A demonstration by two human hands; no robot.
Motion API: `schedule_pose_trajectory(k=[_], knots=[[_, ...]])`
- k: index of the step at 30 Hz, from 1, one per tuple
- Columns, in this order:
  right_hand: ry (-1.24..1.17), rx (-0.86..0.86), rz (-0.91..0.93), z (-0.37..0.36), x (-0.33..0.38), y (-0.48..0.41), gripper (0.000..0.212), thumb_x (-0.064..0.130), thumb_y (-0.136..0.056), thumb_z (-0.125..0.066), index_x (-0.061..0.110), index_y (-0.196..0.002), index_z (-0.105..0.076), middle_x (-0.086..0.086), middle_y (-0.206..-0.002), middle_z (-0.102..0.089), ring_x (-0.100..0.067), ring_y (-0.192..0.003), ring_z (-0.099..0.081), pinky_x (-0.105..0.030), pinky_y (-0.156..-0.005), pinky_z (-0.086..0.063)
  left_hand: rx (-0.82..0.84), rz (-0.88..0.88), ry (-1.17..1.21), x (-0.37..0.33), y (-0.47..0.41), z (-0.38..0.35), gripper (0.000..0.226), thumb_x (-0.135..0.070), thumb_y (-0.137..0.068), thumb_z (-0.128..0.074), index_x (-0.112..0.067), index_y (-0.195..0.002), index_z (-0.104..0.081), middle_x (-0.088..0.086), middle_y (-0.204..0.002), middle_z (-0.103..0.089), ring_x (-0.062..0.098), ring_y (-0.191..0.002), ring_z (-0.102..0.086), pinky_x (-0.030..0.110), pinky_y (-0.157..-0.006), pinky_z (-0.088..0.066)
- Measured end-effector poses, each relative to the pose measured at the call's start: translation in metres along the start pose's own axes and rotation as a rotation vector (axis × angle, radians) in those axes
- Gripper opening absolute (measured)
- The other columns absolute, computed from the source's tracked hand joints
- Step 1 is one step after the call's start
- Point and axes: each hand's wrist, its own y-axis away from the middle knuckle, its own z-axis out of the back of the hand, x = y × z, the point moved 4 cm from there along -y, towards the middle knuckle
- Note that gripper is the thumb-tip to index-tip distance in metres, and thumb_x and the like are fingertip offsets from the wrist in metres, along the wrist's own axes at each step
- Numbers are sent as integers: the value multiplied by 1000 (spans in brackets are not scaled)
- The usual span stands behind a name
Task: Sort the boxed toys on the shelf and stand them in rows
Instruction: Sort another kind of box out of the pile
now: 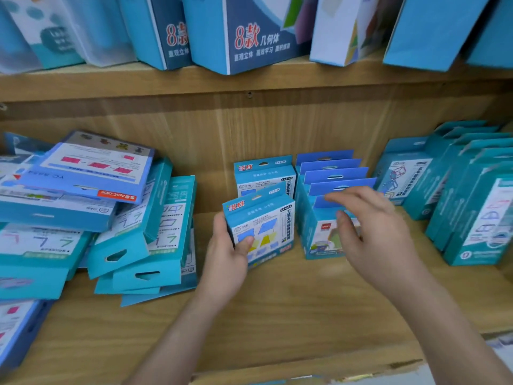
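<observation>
Bare shelf first; my left hand grips a tilted box, right hand open at three o'clock, could topple that row.

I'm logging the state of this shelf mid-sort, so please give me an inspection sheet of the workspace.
Surface: wooden shelf, bare at the front centre.
Job's things: small box tilted in front of a matching upright box; row of blue-tabbed boxes standing beside them; teal boxes standing in rows at right.
Clutter: unsorted pile of flat boxes lying askew at left.
Hands: left hand grips the small box; right hand open, fingers spread in front of the blue-tabbed row, contact unclear.
Cables: nothing seen.
Surroundings: upper shelf carrying larger blue boxes.
</observation>
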Motion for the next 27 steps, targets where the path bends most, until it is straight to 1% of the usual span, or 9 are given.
schedule_pose_trajectory(k=[2, 5, 7, 9, 12, 15, 17, 21, 27], knots=[[67, 85, 82, 3, 4, -24, 31, 9, -89, -51, 14, -116, -64, -3, -110, -63, -26, -104, -54, -34, -88, -44, -16, -20, -51, -1, -15, -4, 39, -4, -90, -59, -29, -111, -37, -18, -106, -59, -16, -92, -55, 2, -71, -41], [160, 265, 138, -6, 5, -62, 35, 14, -93, -49, 16, -127, -57, -1, -126, -60, -26, -120, -49, -46, -96, -43, -60, -36, -133, -2, -31, -9, 38, -6, -90, -59, -21, -119, -38, -3, -116, -60, 4, -100, -54, 17, -76, -41], [163, 365, 135, -14, 3, -83, 37, 19, -94, -48, 17, -131, -54, -3, -133, -57, -25, -126, -46, -45, -100, -41, -74, -34, -170, -4, -37, -11, 42, -8, -91, -59, -15, -126, -37, 1, -120, -61, 11, -104, -56, 21, -76, -41], [153, 483, 98, -22, 2, -99, 37, 21, -96, -47, 17, -132, -53, -4, -136, -55, -24, -128, -46, -36, -103, -38, -78, -35, -209, -6, -42, -12, 46, -9, -91, -58, -13, -130, -34, 4, -122, -61, 20, -107, -59, 25, -77, -45], [186, 571, 91, -31, 1, -117, 34, 15, -95, -46, 18, -128, -57, -4, -131, -59, -26, -121, -51, -27, -96, -38, -82, -22, -254, -5, -50, -11, 52, -10, -92, -57, -14, -136, -30, 7, -122, -61, 26, -107, -61, 32, -80, -50], [236, 629, 101, -44, 0, -127, 26, 12, -88, -48, 22, -110, -57, 0, -115, -64, -27, -110, -56, -40, -92, -44, -87, -3, -289, -4, -57, -11, 54, -12, -93, -56, -16, -138, -28, 9, -120, -63, 29, -105, -62, 39, -83, -53], [269, 663, 88, -51, -1, -129, 21, 13, -85, -49, 22, -104, -52, 3, -110, -62, -24, -106, -54, -41, -89, -40, -86, -3, -294, -4, -59, -13, 54, -11, -93, -57, -15, -139, -28, 11, -118, -64, 31, -104, -63, 42, -83, -53], [306, 665, 102, -55, 1, -132, 17, 16, -87, -49, 24, -101, -43, 3, -105, -59, -21, -99, -50, -37, -78, -26, -109, -6, -281, -4, -65, -16, 54, -12, -92, -57, -15, -140, -32, 9, -113, -67, 27, -100, -66, 35, -80, -54], [305, 654, 127, -55, -3, -138, 11, 17, -90, -48, 24, -98, -46, 7, -98, -57, -17, -91, -49, -36, -77, -25, -138, -21, -314, -3, -74, -19, 44, -14, -92, -59, -17, -133, -44, 3, -109, -70, 24, -96, -67, 22, -71, -46]])
